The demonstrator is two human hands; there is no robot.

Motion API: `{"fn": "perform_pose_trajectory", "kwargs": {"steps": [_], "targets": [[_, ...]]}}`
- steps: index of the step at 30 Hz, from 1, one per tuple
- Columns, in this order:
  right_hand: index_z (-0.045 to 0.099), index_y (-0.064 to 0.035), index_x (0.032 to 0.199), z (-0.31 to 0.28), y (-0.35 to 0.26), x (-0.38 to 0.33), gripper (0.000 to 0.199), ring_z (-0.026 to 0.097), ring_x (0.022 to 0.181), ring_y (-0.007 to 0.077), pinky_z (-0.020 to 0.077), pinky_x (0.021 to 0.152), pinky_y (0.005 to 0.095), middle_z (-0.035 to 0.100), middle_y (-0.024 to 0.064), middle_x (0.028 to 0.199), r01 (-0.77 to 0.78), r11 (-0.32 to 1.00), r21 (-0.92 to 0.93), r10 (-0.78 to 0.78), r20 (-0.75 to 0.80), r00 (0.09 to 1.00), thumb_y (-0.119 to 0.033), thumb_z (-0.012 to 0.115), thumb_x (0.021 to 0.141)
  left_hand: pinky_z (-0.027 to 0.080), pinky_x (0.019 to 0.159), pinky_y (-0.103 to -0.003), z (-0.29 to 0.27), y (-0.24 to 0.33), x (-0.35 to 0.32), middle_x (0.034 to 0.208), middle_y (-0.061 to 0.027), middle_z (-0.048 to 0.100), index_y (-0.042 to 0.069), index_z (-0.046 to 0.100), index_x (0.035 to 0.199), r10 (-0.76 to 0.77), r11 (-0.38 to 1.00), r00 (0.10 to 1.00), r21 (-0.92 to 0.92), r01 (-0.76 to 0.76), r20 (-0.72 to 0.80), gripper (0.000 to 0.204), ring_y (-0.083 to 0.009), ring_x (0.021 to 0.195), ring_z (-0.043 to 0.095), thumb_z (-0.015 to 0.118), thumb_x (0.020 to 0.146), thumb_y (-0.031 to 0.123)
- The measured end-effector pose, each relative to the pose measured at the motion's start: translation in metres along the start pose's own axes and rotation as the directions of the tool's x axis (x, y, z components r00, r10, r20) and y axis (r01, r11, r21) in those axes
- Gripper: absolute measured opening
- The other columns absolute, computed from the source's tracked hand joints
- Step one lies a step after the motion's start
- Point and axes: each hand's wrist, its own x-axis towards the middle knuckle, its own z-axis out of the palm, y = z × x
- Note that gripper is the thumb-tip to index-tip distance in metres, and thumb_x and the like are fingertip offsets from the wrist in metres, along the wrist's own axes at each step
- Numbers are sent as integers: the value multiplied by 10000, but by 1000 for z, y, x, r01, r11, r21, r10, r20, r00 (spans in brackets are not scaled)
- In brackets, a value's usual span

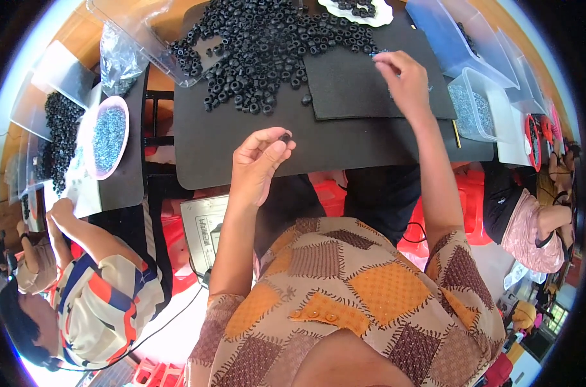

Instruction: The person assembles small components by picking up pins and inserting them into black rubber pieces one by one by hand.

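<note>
Between thumb and fingertips, my left hand [257, 164] pinches a small black ring-shaped piece [284, 137] above the table's near side. My right hand [409, 84] hovers over the right part of a flat black mat [348, 93], thumb and forefinger closed together. Tiny clear bits lie around those fingertips; whether one is pinched there is too small to tell. A large heap of similar black ring-shaped pieces [254, 58] spreads over the far left and middle of the dark table [241, 129]. One loose black piece [306, 100] rests beside the mat's left edge.
A clear tub [457, 90] of small pale-blue pieces stands right of the mat, near a thin yellow stick [457, 133]. Farther back is a white dish [382, 18] with black pieces. At the left, a person [106, 290] sits by another table bearing a pink-rimmed bowl [94, 164].
</note>
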Motion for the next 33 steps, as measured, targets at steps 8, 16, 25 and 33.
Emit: {"fn": "perform_pose_trajectory", "kwargs": {"steps": [8,16,25,33], "targets": [[695,-91,1039,18,39,11,202,627,970,303,496,863,425,671,82,986,189,939,-286,-188,30,982,-132,702,841,554,856,-274,-2,-1,-1,1108,-105,685,12,651,1159,7,1000,1000,-20,-7,0,218,-179,969,680,647,944,49],[698,-79,980,-7,40,9,157,633,1037,289,495,891,402,693,71,992,248,969,-20,-241,175,955,-83,694,824,552,857,-272,-4,2,0,1117,-117,678,5,644,1167,-14,1000,1000,-25,14,2,229,-179,970,678,651,945,62],[711,-87,935,-1,27,12,111,605,970,280,480,864,399,673,54,928,222,969,-112,-205,142,968,-118,701,829,552,847,-266,-3,2,0,1113,-103,677,9,647,1161,-8,1000,1000,3,8,8,220,-172,969,675,648,950,72],[711,-86,917,3,13,15,88,604,928,267,483,827,394,662,60,898,331,935,-125,-296,235,926,-120,691,839,548,841,-257,-2,1,-1,1110,-94,678,11,643,1166,-13,1000,1000,-4,13,11,221,-164,967,673,643,951,64]]}}
